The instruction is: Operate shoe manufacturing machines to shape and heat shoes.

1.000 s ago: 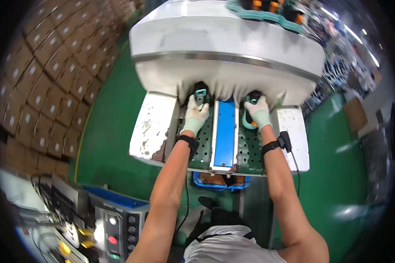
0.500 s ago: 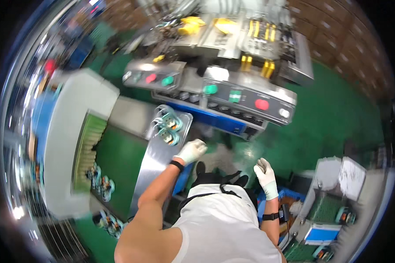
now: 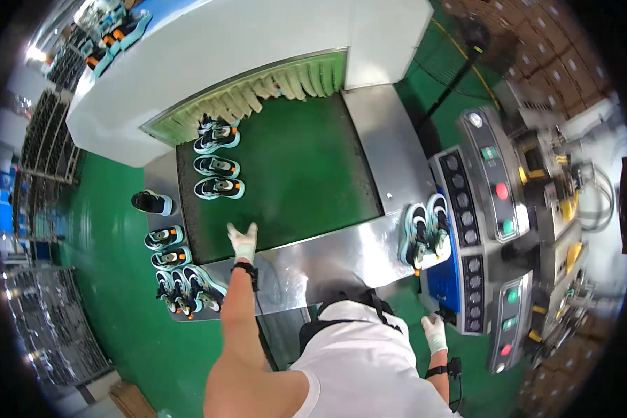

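My left hand, in a white glove, is open with fingers spread and holds nothing. It is over the near edge of the green conveyor belt. Several black, white and light-blue sneakers sit in a column on the belt's left side, the farthest partly under the curtain. My right hand, also gloved, hangs low beside the machine at the right, fingers loosely bent, nothing visible in it. A pair of similar sneakers stands on the right end of the metal table. More sneakers cluster at its left corner.
A white housing with a green strip curtain spans the belt's far end. Two control panels with coloured buttons jut out at the right. Wire racks stand at the left; stacked brown boxes are at the far right.
My view has turned left, so the belt is now in front and the machine is at the right. My left hand has reached over the belt edge, fingers spread; my right hand is beside the machine.
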Demonstrator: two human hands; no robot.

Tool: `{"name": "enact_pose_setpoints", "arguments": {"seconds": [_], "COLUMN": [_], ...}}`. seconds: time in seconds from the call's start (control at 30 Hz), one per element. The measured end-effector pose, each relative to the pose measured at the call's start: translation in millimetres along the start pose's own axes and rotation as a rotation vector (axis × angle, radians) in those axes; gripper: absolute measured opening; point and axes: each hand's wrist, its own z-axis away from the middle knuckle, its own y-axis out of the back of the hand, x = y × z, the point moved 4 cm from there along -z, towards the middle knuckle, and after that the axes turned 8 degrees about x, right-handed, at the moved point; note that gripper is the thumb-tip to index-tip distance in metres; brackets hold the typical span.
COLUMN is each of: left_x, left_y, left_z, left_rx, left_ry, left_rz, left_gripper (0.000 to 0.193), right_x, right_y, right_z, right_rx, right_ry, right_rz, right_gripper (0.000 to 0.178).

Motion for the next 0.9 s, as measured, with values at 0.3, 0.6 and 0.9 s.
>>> {"name": "enact_pose_setpoints", "arguments": {"seconds": [0.3, 0.6, 0.9], "left_x": [61.5, 138.0, 392.7], "left_y": [17.9, 24.0, -13.5], "left_z": [-189.4, -73.7, 262.8], "left_rx": [0.082, -0.135, -0.759], "left_ry": [-0.371, -0.464, -1.615], "left_rz": [0.026, 0.031, 0.401], "left_gripper": [0.040, 0.025, 0.010], "right_x": [-50.2, -295.3, -376.9], "right_y": [33.1, -47.9, -4.9], "right_z": [-42.8, 8.1, 69.2], "right_rx": [-0.014, -0.174, -0.134], "right_ry": [0.009, 0.393, 0.695], "right_rz": [0.239, -0.069, 0.149], "right_gripper": [0.052, 0.056, 0.057]}}
